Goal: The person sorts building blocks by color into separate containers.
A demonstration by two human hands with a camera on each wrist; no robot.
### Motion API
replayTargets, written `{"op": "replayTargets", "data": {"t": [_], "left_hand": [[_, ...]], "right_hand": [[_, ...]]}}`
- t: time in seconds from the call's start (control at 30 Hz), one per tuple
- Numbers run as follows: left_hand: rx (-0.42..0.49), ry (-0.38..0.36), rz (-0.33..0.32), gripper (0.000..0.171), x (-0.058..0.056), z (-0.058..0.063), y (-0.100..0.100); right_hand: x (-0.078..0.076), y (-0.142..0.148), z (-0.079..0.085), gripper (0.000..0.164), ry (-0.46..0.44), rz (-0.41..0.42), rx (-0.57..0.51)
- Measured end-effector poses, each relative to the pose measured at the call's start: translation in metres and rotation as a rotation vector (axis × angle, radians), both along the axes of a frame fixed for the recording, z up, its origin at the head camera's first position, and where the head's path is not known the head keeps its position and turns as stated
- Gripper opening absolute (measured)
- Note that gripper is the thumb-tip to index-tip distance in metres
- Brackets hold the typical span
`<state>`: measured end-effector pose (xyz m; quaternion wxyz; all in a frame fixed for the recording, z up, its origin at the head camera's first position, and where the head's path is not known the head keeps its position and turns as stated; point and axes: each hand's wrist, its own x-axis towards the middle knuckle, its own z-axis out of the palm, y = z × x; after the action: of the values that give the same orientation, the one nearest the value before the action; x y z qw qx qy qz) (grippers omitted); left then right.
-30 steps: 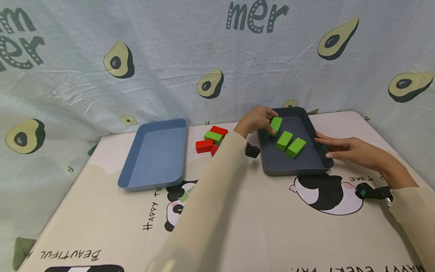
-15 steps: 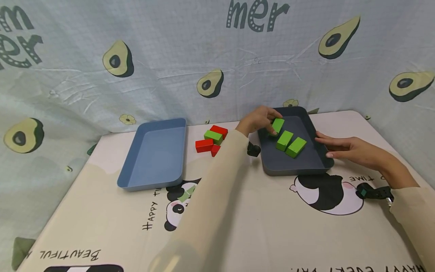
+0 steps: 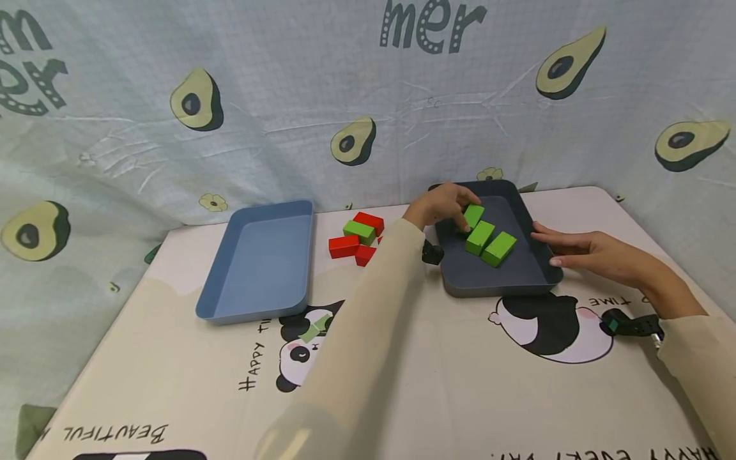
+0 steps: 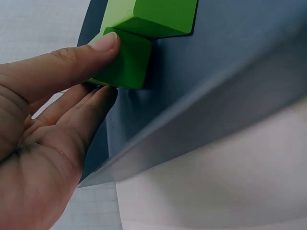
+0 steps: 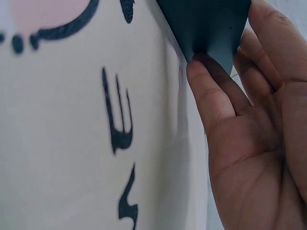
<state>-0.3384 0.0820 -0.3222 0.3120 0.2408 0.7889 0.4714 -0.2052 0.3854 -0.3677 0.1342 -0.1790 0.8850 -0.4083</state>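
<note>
My left hand [image 3: 439, 206] reaches over the left rim of the dark grey tray [image 3: 485, 287]. Thumb and fingers pinch a green block [image 3: 473, 216], whose near end shows in the left wrist view as a darker green face [image 4: 132, 62]. Right beside it in the tray lie a second green block [image 3: 480, 237] and a third green block [image 3: 499, 249], slanted the same way. On the tray's right side, my right hand [image 3: 598, 255] lays its extended fingers against the outer wall [image 5: 211, 28].
Left of the dark tray, a cluster of red blocks [image 3: 344, 246] with one green block [image 3: 359, 231] sits on the patterned tablecloth, partly behind the left forearm. Farther left stands a blue tray [image 3: 259, 262]. A printed curtain [image 3: 276, 147] hangs along the table's back edge.
The left hand has shifted slightly right and nearer with its green block, closing the gap to the neighbouring green block. The right hand stays at the tray's side.
</note>
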Motion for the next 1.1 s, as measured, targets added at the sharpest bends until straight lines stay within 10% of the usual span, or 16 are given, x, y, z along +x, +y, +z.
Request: {"op": "replayTargets", "data": {"t": [0.33, 0.67, 1.1], "left_hand": [[-0.095, 0.170, -0.115, 0.065, 0.002, 0.006, -0.012], [-0.141, 0.370, -0.141, 0.050, 0.020, 0.027, -0.079], [-0.297, 0.521, 0.093, 0.045, 0.051, 0.034, -0.172]], "right_hand": [[-0.001, -0.005, 0.003, 0.058, -0.003, -0.013, 0.045], [-0.002, -0.008, 0.006, 0.057, 0.024, -0.005, 0.078], [0.001, -0.002, 0.004, 0.058, -0.005, -0.035, 0.090]]}}
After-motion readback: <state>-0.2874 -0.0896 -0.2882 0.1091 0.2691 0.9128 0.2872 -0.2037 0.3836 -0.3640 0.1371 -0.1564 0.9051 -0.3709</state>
